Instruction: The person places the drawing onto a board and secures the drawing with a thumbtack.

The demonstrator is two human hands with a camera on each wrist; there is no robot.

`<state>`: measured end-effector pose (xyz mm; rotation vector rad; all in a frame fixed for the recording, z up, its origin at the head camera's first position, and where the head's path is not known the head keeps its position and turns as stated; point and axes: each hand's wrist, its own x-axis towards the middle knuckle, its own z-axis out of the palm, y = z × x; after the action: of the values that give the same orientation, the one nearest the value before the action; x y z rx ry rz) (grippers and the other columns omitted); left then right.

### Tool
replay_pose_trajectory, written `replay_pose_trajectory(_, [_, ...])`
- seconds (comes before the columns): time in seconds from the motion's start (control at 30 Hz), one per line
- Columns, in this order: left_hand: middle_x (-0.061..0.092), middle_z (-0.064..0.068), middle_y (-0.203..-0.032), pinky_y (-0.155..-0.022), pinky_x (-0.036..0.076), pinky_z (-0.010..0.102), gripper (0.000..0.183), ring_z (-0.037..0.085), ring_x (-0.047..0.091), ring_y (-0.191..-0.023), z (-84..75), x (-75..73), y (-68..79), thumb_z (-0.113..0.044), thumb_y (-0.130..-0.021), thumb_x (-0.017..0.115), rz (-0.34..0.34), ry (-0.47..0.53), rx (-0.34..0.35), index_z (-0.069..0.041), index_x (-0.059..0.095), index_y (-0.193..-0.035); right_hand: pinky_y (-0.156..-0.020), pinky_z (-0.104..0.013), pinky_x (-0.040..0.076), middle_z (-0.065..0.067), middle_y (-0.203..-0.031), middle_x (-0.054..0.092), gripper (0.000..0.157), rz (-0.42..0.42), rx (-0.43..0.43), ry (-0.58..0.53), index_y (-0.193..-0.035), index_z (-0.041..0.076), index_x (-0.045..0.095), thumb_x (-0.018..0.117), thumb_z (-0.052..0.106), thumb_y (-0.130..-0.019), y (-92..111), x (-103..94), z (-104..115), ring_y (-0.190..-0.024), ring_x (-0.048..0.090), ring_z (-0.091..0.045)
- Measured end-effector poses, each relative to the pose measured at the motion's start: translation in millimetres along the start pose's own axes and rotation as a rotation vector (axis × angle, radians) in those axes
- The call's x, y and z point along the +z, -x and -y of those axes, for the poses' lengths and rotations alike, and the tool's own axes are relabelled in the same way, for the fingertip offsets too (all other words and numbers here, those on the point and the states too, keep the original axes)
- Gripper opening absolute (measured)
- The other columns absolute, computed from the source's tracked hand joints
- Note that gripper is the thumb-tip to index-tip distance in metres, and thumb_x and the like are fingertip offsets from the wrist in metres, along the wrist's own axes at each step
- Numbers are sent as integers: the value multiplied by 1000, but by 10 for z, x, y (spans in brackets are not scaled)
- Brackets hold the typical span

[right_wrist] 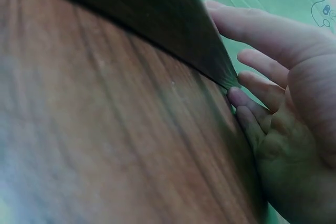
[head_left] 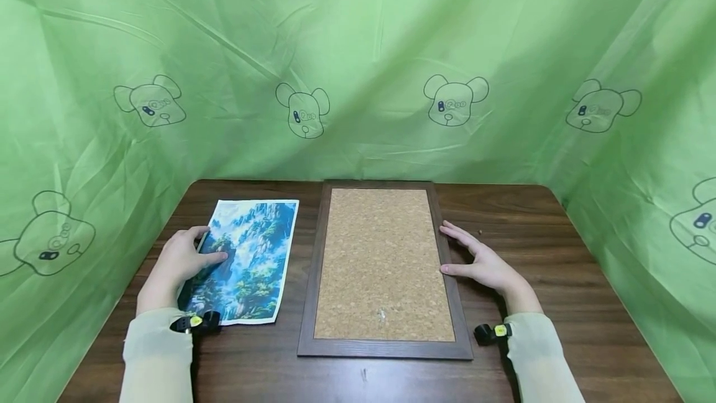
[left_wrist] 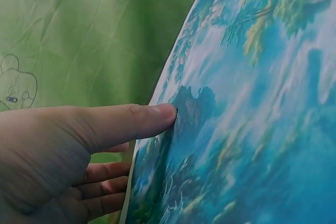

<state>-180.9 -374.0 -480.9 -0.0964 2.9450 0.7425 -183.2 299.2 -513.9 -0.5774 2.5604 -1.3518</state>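
A printed landscape picture (head_left: 254,254) of blue mountains and trees lies left of a framed cork board (head_left: 386,260) on the table. My left hand (head_left: 181,260) pinches the picture's left edge, which is lifted a little. In the left wrist view the thumb (left_wrist: 152,120) presses on the printed face, and the other fingers (left_wrist: 107,186) are behind the paper. At the board's dark wooden frame, my right hand (head_left: 486,263) touches the right side with fingers and thumb extended. The right wrist view shows these fingers (right_wrist: 262,85) along the frame's edge (right_wrist: 173,30).
The brown wooden table (head_left: 559,303) has rounded far corners. A green cloth (head_left: 380,67) printed with bear heads hangs around its back and sides. A small pale mark (head_left: 381,314) shows low on the cork, and a tiny speck (head_left: 480,231) lies right of the board.
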Motion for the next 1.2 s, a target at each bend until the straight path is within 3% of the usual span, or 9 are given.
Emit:
replay_pose_trajectory(0.2, [40, 46, -153, -105, 40, 80, 99, 66, 38, -138, 3, 34, -20, -43, -93, 88, -29, 26, -6, 8, 40, -162, -125, -74, 16, -6, -181, 25, 88, 6, 12, 3, -168, 18, 45, 90, 27, -93, -8, -22, 1, -165, 18, -44])
replay_pose_trajectory(0.4, [39, 43, -158, -106, 36, 83, 96, 67, 32, -144, -19, 62, -50, -28, -96, 87, -85, 80, -7, 4, 32, -168, -126, -74, 15, -3, -182, 23, 87, 28, 38, 28, -168, 16, 46, 89, 33, -94, -6, -25, 6, -167, 14, -43])
replay_pose_trajectory(0.57, [35, 40, -165, -107, 37, 83, 82, 67, 33, -147, -21, 67, -54, -20, -101, 80, -62, 111, 6, -4, 36, -169, -126, -74, 14, -2, -182, 23, 87, 30, 46, 24, -168, 17, 46, 89, 33, -94, -7, -31, 11, -167, 13, -42])
replay_pose_trajectory(0.67, [38, 38, -165, -104, 42, 80, 71, 65, 40, -144, -15, 57, -35, -19, -104, 76, -59, 117, 29, -7, 43, -166, -126, -74, 14, -3, -182, 24, 87, 31, 42, 24, -168, 17, 47, 89, 33, -94, -11, -33, 14, -167, 13, -42])
replay_pose_trajectory(0.73, [53, 36, -153, -92, 51, 72, 63, 59, 56, -127, -27, 41, -15, -20, -106, 75, -80, 112, 56, -9, 50, -163, -126, -74, 15, -3, -182, 24, 86, 29, 39, 24, -167, 16, 47, 90, 32, -94, -12, -33, 16, -167, 14, -43])
replay_pose_trajectory(0.8, [64, 31, -130, -78, 53, 57, 57, 47, 62, -101, -43, 21, 2, -19, -107, 74, -112, 126, 90, -10, 55, -160, -126, -74, 15, -3, -181, 25, 86, 27, 37, 27, -167, 16, 48, 90, 32, -94, -12, -32, 13, -167, 14, -43])
replay_pose_trajectory(0.9, [56, 16, -95, -63, 41, 40, 50, 26, 48, -73, -76, -34, 31, -20, -108, 73, -175, 168, 130, -12, 61, -156, -126, -74, 15, -3, -181, 25, 85, 25, 34, 34, -167, 17, 48, 90, 32, -94, -9, -30, 7, -166, 15, -42])
replay_pose_trajectory(1.0, [50, 10, -88, -58, 38, 35, 47, 20, 44, -67, -111, -110, 69, -21, -108, 73, -248, 208, 154, -12, 64, -153, -126, -75, 15, -2, -181, 25, 85, 24, 31, 38, -166, 18, 49, 90, 32, -94, -8, -26, 2, -166, 15, -42])
replay_pose_trajectory(1.2, [63, 9, -101, -57, 43, 29, 44, 17, 54, -71, -216, -249, 136, -23, -108, 73, -403, 276, 132, -13, 67, -150, -126, -75, 15, -2, -181, 25, 84, 24, 32, 30, -166, 18, 49, 90, 32, -94, -6, -25, 6, -167, 15, -42])
